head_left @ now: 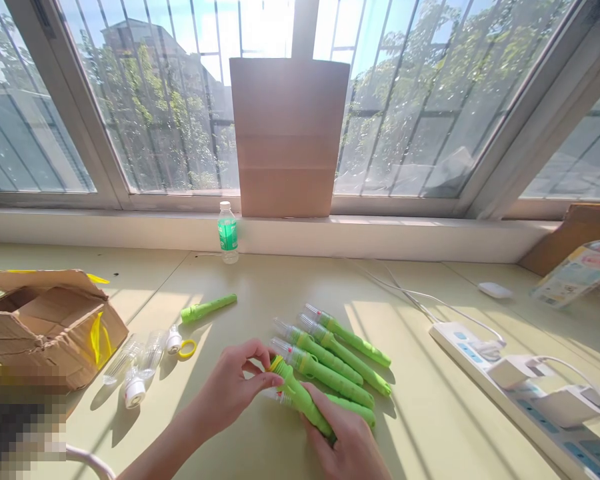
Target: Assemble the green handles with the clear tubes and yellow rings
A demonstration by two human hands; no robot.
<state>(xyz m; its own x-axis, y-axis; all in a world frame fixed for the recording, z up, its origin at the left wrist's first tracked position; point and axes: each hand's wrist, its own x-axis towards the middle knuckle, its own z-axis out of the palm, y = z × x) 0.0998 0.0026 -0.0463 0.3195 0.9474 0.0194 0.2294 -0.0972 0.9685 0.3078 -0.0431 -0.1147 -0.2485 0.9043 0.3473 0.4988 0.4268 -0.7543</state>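
My right hand [345, 433] is wrapped around a green plastic tube-shaped handle [303, 399], tilted with its threaded end toward the upper left. At that end sits a yellow ring [277, 363], pinched between the fingers of my left hand [233, 383]. Just beyond and partly beneath lie several similar green sticks with clear tips [337, 380], side by side. To the left are a loose green handle [209, 309], another yellow ring [187, 349], two white caps [135, 391] and clear plastic covers [153, 353].
An open cardboard box [80, 340] stands at the left. A water bottle [229, 233] is by the window ledge, below a cardboard sheet [287, 133]. On the right, a power strip [465, 353] holds plugged chargers and cables, with a white case [495, 290] behind it.
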